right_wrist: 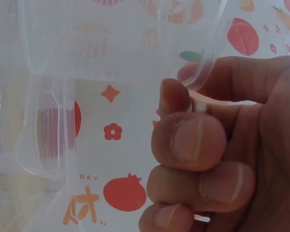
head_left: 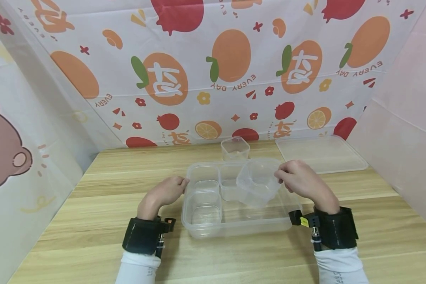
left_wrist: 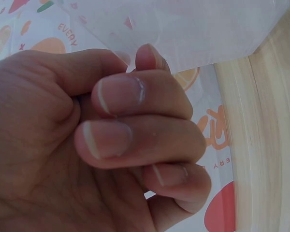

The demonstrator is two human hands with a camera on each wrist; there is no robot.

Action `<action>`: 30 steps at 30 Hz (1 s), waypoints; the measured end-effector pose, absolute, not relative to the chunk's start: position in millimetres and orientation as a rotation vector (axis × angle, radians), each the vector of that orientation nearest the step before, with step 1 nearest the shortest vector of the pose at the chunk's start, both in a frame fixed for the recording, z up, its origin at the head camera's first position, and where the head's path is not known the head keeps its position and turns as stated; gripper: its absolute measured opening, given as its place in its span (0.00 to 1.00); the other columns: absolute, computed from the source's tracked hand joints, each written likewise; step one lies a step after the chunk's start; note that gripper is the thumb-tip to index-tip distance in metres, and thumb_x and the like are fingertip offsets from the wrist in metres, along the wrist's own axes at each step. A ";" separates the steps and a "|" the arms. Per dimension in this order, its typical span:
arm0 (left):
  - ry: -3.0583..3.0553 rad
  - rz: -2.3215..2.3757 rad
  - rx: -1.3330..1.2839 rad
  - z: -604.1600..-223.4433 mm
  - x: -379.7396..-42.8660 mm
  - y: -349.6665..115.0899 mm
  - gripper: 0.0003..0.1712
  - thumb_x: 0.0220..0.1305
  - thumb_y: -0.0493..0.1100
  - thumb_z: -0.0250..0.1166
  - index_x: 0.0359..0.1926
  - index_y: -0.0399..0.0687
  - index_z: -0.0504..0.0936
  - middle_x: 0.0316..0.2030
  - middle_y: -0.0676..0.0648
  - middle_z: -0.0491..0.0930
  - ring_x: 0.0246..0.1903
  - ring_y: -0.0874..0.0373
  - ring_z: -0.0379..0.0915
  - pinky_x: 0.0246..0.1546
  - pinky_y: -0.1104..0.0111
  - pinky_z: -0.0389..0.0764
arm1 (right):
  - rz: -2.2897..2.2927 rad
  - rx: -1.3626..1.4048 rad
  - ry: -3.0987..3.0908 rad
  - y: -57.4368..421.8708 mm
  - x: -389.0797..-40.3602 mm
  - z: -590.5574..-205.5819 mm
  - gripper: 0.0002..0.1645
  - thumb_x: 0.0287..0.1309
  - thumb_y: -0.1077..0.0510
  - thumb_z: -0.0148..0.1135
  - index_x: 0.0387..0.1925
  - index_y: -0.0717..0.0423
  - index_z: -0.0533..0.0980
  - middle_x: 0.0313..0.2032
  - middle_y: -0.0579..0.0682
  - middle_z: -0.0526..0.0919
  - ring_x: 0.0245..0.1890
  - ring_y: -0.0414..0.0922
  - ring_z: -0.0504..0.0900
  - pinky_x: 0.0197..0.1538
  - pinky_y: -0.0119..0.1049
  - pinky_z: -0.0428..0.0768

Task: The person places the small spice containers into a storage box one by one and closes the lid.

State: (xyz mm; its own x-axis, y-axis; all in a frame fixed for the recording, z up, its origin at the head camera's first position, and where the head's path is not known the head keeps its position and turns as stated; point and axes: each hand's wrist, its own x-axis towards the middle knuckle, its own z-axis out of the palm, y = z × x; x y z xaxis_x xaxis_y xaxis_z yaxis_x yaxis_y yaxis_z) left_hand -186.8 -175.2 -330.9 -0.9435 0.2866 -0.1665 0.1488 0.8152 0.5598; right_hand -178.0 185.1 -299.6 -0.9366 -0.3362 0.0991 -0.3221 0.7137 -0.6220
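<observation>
A large clear plastic storage box (head_left: 239, 228) sits on the table, with several small clear bins (head_left: 206, 215) set into its left and middle parts. My left hand (head_left: 167, 192) pinches the box's left rim between thumb and forefinger; the other fingers curl below in the left wrist view. Over the right part of the box, a small clear bin (head_left: 258, 182) is tilted. My right hand (head_left: 303, 179) pinches this bin by its right edge, and the right wrist view shows thumb and forefinger on the bin's edge (right_wrist: 111, 63).
Behind the box stands another small clear bin (head_left: 235, 149). A flat clear lid (head_left: 321, 154) lies at the back right of the wooden table (head_left: 92, 221). Patterned cloth (head_left: 230, 106) hangs along the table's back edge, with more cloth at both sides.
</observation>
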 end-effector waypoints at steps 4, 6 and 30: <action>2.756 0.826 0.340 -330.3 -186.9 -175.2 0.21 0.82 0.43 0.42 0.35 0.38 0.76 0.32 0.44 0.73 0.34 0.50 0.69 0.35 0.59 0.70 | -1.036 -0.577 2.883 183.2 -178.3 -300.0 0.16 0.70 0.62 0.52 0.28 0.62 0.82 0.12 0.45 0.66 0.13 0.43 0.66 0.25 0.37 0.67; 2.755 0.827 0.338 -330.4 -186.9 -175.3 0.21 0.82 0.43 0.42 0.35 0.38 0.76 0.32 0.44 0.72 0.33 0.50 0.69 0.35 0.59 0.70 | -1.029 -0.593 2.880 182.3 -178.3 -300.2 0.16 0.70 0.63 0.52 0.28 0.62 0.82 0.12 0.45 0.67 0.13 0.43 0.67 0.25 0.37 0.68; 2.753 0.826 0.329 -329.5 -185.5 -174.9 0.21 0.82 0.42 0.42 0.34 0.38 0.76 0.29 0.45 0.71 0.31 0.52 0.67 0.33 0.60 0.69 | -1.010 -0.666 2.814 174.2 -175.4 -300.2 0.14 0.69 0.63 0.53 0.29 0.60 0.81 0.13 0.44 0.66 0.14 0.43 0.66 0.23 0.35 0.64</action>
State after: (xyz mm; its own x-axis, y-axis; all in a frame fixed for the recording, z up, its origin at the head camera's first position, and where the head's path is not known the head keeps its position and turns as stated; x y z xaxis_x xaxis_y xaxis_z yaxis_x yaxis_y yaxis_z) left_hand -185.5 -174.9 -329.5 -0.9436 0.2837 -0.1704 0.1431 0.8140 0.5629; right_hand -175.4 174.2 -300.2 -0.9024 -0.4250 0.0708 -0.3730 0.6883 -0.6221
